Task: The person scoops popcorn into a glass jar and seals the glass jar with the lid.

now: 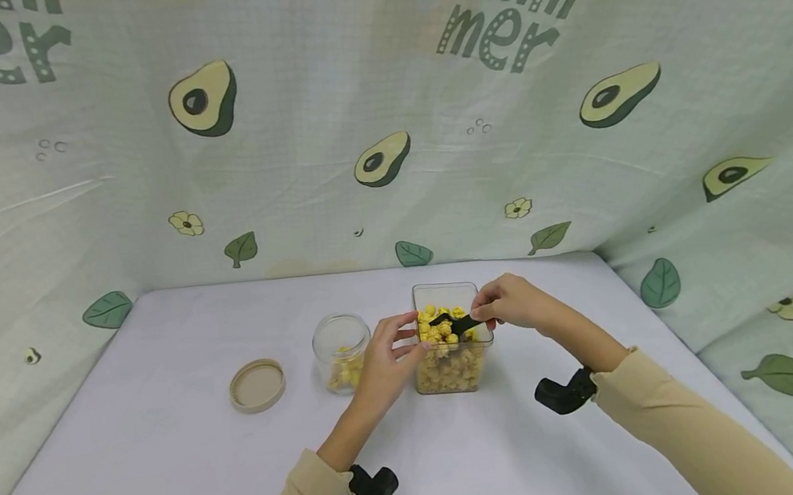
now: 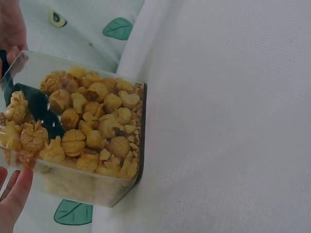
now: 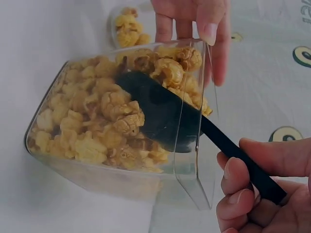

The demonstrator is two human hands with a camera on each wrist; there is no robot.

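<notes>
A clear square container of caramel popcorn stands on the table. My right hand grips the handle of a black scoop, its fingers curled around it. The scoop's wide head lies in the container among the popcorn, partly covered by pieces. At the container's left wall, my left hand rests with fingers extended and the thumb at the front rim. Just left of that hand stands a round clear jar, lidless, with some popcorn inside; the hand partly overlaps it in the head view.
A round beige lid lies on the white tablecloth, left of the jar. Behind the table hangs a pale curtain printed with avocados and leaves. Each wrist carries a black camera mount.
</notes>
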